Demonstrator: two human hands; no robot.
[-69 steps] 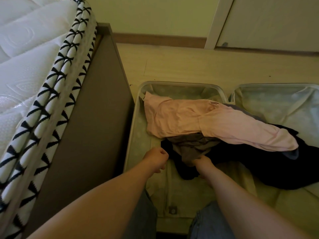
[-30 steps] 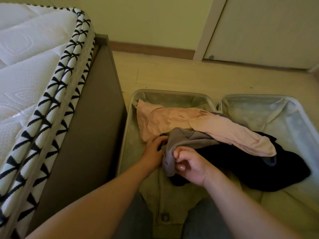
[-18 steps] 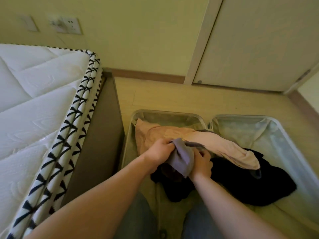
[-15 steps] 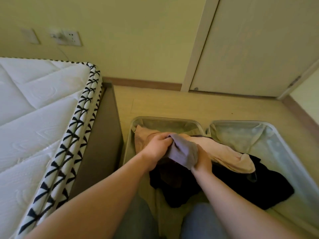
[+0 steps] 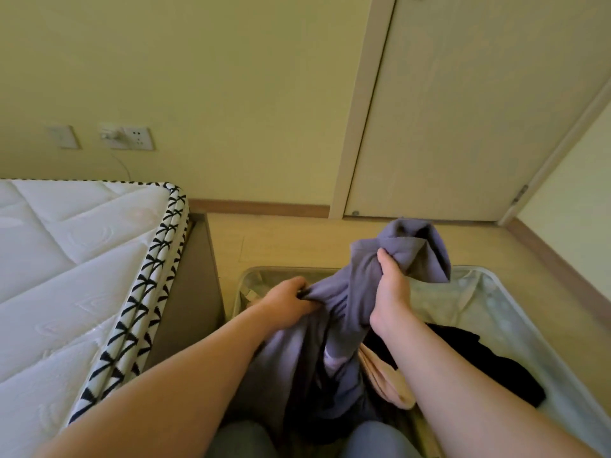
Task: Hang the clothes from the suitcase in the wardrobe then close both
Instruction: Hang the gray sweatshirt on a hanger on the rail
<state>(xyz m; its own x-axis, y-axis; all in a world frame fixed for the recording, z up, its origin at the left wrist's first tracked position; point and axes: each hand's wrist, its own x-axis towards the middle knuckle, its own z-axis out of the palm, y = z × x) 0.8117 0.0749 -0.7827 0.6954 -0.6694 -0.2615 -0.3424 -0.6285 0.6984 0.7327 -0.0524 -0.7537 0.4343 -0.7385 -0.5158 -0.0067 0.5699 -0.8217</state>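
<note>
A grey-purple garment point(image 5: 344, 312) is raised above the open pale suitcase point(image 5: 515, 312) on the floor. My left hand point(image 5: 291, 304) grips a fold of it at the left. My right hand point(image 5: 391, 287) grips it higher up, with the top of the cloth bunched above the thumb. The rest of the garment hangs down to my knees. A pink garment point(image 5: 383, 378) and a black garment point(image 5: 486, 361) lie in the suitcase, partly hidden by my right arm.
A bare white mattress point(image 5: 66, 279) on a brown bed frame point(image 5: 185, 312) stands close on the left of the suitcase. A shut pale door point(image 5: 463, 110) is in the wall ahead, right of a wall socket point(image 5: 135, 138). Wooden floor lies between suitcase and wall.
Both hands have lifted the grey-purple garment up out of the suitcase, the right hand rising highest. My head has tilted up, showing more wall and door.
</note>
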